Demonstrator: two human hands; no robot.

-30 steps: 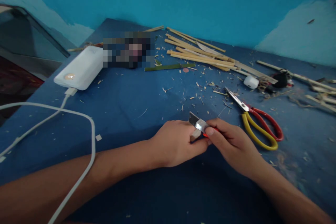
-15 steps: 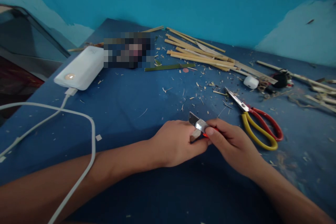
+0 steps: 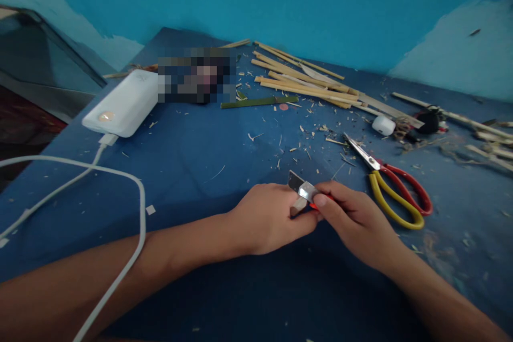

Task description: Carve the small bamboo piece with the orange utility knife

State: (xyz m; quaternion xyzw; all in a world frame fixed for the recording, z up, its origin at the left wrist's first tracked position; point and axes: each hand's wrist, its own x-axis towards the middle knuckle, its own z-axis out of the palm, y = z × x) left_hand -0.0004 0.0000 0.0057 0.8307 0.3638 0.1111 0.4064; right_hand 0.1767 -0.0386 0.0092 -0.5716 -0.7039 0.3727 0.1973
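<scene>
Low over the blue table point(image 3: 192, 160), my right hand point(image 3: 356, 224) grips a box cutter point(image 3: 308, 191) with a red handle and a metal tip, its dark blade pointing up and to the left. My left hand point(image 3: 268, 219) is closed round a short pale stick point(image 3: 298, 205), which looks like bamboo. Only the stick's end shows between thumb and fingers; the rest is hidden. The cutter's metal part lies against or just over that end, and I cannot tell which. Scissors point(image 3: 374, 164) with one red and one yellow handle lie right of my right hand.
Several bamboo strips point(image 3: 308, 87) and a green strip point(image 3: 258, 102) lie toward the wall, among scattered shavings. A white power bank point(image 3: 124, 104) stands at left, its cable point(image 3: 143, 214) crossing over my left forearm. A white earbud case point(image 3: 383, 125) sits at right.
</scene>
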